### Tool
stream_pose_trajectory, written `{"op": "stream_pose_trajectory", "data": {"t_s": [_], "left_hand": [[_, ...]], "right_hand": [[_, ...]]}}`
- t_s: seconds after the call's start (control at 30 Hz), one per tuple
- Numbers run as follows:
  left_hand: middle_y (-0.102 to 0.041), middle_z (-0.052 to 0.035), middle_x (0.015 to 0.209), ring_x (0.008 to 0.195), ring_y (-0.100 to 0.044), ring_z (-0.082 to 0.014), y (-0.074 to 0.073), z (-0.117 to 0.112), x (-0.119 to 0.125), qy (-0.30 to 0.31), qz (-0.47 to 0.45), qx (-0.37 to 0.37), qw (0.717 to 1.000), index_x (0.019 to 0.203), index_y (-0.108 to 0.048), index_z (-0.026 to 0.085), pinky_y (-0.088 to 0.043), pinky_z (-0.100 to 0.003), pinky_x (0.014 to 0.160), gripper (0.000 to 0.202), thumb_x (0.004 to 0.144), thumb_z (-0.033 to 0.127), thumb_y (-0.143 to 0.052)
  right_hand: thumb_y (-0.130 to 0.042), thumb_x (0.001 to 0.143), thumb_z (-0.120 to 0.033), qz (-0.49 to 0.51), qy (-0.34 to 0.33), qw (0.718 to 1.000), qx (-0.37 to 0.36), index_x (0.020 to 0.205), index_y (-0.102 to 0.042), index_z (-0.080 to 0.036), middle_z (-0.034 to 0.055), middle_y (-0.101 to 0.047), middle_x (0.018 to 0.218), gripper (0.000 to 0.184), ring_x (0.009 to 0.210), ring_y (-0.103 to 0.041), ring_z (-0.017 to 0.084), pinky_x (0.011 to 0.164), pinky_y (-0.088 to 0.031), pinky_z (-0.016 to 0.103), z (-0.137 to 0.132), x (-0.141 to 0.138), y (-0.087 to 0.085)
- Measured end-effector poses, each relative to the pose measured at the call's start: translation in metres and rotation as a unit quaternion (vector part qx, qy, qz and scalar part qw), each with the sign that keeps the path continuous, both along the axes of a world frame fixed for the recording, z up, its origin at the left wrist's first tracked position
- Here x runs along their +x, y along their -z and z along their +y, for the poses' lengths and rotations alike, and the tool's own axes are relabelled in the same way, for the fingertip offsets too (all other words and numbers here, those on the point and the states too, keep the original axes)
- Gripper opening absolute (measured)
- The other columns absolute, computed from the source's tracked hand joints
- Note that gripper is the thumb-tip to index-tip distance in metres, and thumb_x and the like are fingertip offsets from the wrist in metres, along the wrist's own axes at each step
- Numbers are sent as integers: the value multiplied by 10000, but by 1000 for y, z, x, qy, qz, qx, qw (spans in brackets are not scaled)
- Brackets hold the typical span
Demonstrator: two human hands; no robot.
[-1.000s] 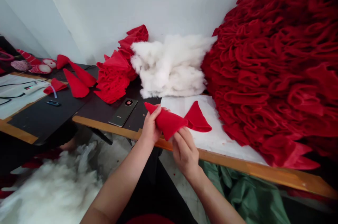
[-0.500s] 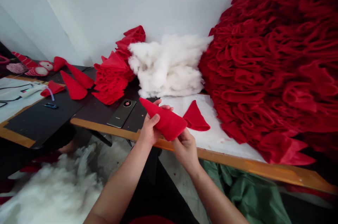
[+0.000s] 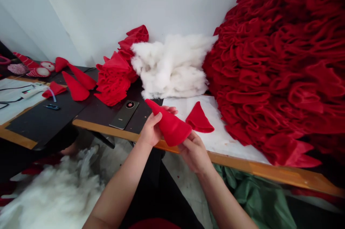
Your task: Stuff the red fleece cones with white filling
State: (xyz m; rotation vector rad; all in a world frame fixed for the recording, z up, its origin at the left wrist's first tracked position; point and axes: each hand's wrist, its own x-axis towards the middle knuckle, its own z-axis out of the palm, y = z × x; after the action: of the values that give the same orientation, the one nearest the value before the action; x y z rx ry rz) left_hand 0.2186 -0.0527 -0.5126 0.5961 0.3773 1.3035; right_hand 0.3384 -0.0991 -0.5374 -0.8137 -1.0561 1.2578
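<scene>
A red cone-shaped felt hat is held above the table's front edge, its tip up to the left and its wide end down to the right. My left hand is closed round its narrower part, the thumb on the near face and the fingertips showing beyond. At the wide end, my right hand grips the rim; some of its fingertips are hidden by the felt. A second, flat red felt cone lies on the white sheet just past the held one. White stuffing sits in a heap behind.
A large pile of red felt pieces rises on the right. To the left are a smaller red stack, a phone and several red cones. More stuffing lies low at left; green fabric is under the table.
The hat has turned slightly, its wide end facing more downward. My right hand has shifted a little right and down along the rim, while my left hand keeps its hold.
</scene>
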Motion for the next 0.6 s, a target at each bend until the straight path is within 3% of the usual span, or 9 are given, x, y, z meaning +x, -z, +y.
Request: {"op": "stream_pose_trajectory", "data": {"t_s": [0.1,0.2,0.3,0.4,0.5,0.6], "left_hand": [[-693,-34,869,969,-658,-240,1,6,2,-49,-28,-57,997,822,-620,168,-448,-399,973,169,719,255,-721],[-691,-30,853,937,-669,-231,0,7,6,-62,-57,-113,990,810,-612,165,-441,-408,989,152,739,261,-707],[-692,-30,855,884,-676,-206,-3,5,11,-67,-70,-138,986,820,-611,161,-447,-398,987,140,751,246,-699],[-693,-33,860,889,-674,-212,-5,1,13,-66,-66,-126,988,829,-616,160,-454,-400,978,162,736,246,-717],[-688,-32,865,912,-666,-213,-6,-1,12,-69,-61,-128,987,836,-618,162,-459,-387,967,179,719,234,-733],[-685,-30,871,874,-664,-183,-5,-1,11,-75,-73,-148,983,840,-619,164,-463,-364,961,148,743,226,-711]], "right_hand": [[-613,833,-268,-51,128,989,53,1117,-557,-205,94,-642,1043,295,930,-631,236,786,-550,383,-3,1,10],[-550,866,-168,-193,238,932,194,1079,-581,-220,86,-617,1055,222,981,-601,222,855,-511,390,-6,3,13],[-476,883,-119,-309,202,893,259,1093,-594,-210,98,-614,1080,257,1041,-572,242,910,-473,421,-5,2,10],[-427,899,-128,-309,165,911,217,1150,-551,-201,105,-615,1069,290,1028,-586,248,876,-496,416,-1,0,12],[-504,879,-158,-253,232,916,208,1178,-488,-209,111,-598,1062,304,942,-622,236,774,-547,381,0,-2,19],[-546,851,-141,-289,272,877,272,1154,-498,-216,126,-556,1125,316,1022,-585,262,794,-546,412,-2,-3,17]]}}
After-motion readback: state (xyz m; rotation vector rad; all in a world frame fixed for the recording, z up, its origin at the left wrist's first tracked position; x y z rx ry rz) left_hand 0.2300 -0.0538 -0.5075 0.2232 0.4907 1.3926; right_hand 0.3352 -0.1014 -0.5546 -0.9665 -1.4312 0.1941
